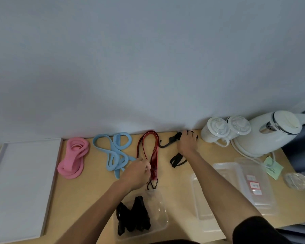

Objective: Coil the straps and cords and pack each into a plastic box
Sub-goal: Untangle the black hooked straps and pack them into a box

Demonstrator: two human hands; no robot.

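A red-and-black bungee strap [154, 152] lies folded in a long loop on the wooden table, its black hooks [152, 184] near me. My left hand [136, 173] pinches the strap partway along. My right hand [187, 142] reaches to the table's far edge and grips a black cord [173, 139] there. Another black strap [177, 160] lies just below that wrist. A clear plastic box [161, 215] in front of me holds a bundled black strap [133, 217]. A pink band [74, 158] and a light blue band [115, 152] lie to the left.
Stacked clear boxes with labels [253, 185] and a clear lid [203, 205] sit at the right. Two white lidded cups [217, 130], a white kettle [271, 132], a green note [273, 167] and a wrapped item [296, 180] stand far right. A white board [19, 187] lies left.
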